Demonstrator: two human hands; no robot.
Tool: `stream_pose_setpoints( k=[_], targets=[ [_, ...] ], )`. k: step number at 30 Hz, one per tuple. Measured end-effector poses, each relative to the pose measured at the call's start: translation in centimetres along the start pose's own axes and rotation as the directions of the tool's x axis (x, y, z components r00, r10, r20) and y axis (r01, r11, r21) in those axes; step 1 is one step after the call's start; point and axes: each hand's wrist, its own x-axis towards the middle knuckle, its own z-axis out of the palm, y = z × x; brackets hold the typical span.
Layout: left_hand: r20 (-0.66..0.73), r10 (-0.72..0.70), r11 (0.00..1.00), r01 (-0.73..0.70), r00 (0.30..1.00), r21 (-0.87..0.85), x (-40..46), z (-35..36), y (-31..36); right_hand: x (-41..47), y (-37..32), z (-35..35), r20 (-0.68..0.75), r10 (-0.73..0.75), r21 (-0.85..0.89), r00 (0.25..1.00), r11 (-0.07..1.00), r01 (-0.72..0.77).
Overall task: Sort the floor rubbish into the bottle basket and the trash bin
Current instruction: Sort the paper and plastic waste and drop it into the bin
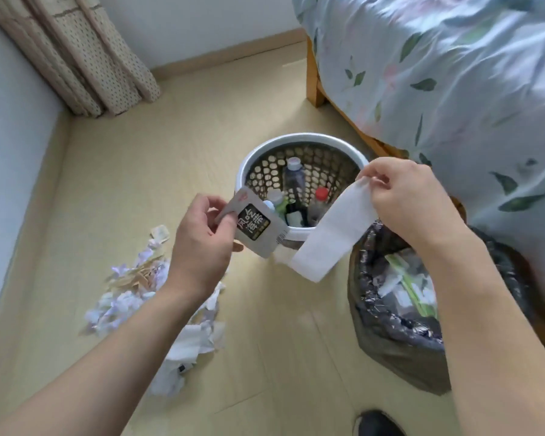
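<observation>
Paper strip (pixel 329 232) pinched in right hand (pixel 403 199), above trash bin (pixel 390 335).

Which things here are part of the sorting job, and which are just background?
Job:
- left hand holding grey packet
- right hand holding white paper strip
- bottle basket with bottles inside
- trash bin, black liner
- floor rubbish pile

Background:
- bed
- curtain
- black shoe
</observation>
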Motion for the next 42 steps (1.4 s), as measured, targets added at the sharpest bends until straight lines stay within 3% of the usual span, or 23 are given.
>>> stream_pose_setpoints(
  k=[4, 9, 12, 15, 19, 22, 26, 29, 35, 42],
  targets=[
    [0.252, 0.003, 1.0, -0.001, 0.968, -0.008, -1.4, 9.7, 2.0, -0.3, 6.0, -4.7, -0.089, 0.233, -0.036, 0.968, 0.971, -0.237],
    [0.41, -0.035, 0.995, -0.007, 0.912, 0.102, -2.5, 19.6, 1.1, -0.5, 10.4, -7.4, -0.142, 0.387, -0.105, 0.911, 0.909, -0.403],
    [0.47, -0.102, 0.954, -0.048, 0.877, 0.296, -3.7, 24.3, -0.4, -0.3, 13.6, -7.4, -0.153, 0.453, -0.158, 0.878, 0.866, -0.474],
    [0.556, -0.132, 0.831, -0.215, 0.821, 0.514, -4.5, 26.7, -1.9, -0.7, 16.3, -4.6, -0.045, 0.497, -0.223, 0.867, 0.841, -0.493],
    [0.613, 0.134, 0.62, -0.549, 0.778, 0.56, -4.7, 27.4, -3.6, -2.4, 18.3, 0.7, 0.223, 0.484, -0.205, 0.847, 0.872, -0.444],
    [0.612, 0.302, 0.483, -0.671, 0.731, 0.563, -4.4, 25.7, -4.0, -2.8, 18.5, 2.5, 0.214, 0.391, -0.111, 0.895, 0.92, -0.376],
    [0.572, 0.316, 0.571, -0.633, 0.757, 0.522, -3.4, 21.4, -3.8, -1.2, 15.9, 2.2, 0.015, 0.249, -0.037, 0.968, 0.968, -0.248],
    [0.571, 0.269, 0.634, -0.589, 0.776, 0.501, -3.0, 17.4, -5.1, -0.9, 11.8, 2.7, -0.004, 0.115, 0.055, 0.993, 0.992, -0.114],
    [0.502, 0.033, 0.673, -0.391, 0.864, 0.628, -2.9, 8.4, -10.4, -3.1, 4.4, 8.7, 0.304, -0.061, 0.086, 0.951, 0.996, 0.036],
    [0.197, -0.266, 0.639, 0.02, 0.944, 0.769, -3.5, -5.3, -19.4, -7.5, -3.3, 19.9, 0.664, -0.195, 0.054, 0.722, 0.975, 0.214]
  ],
)
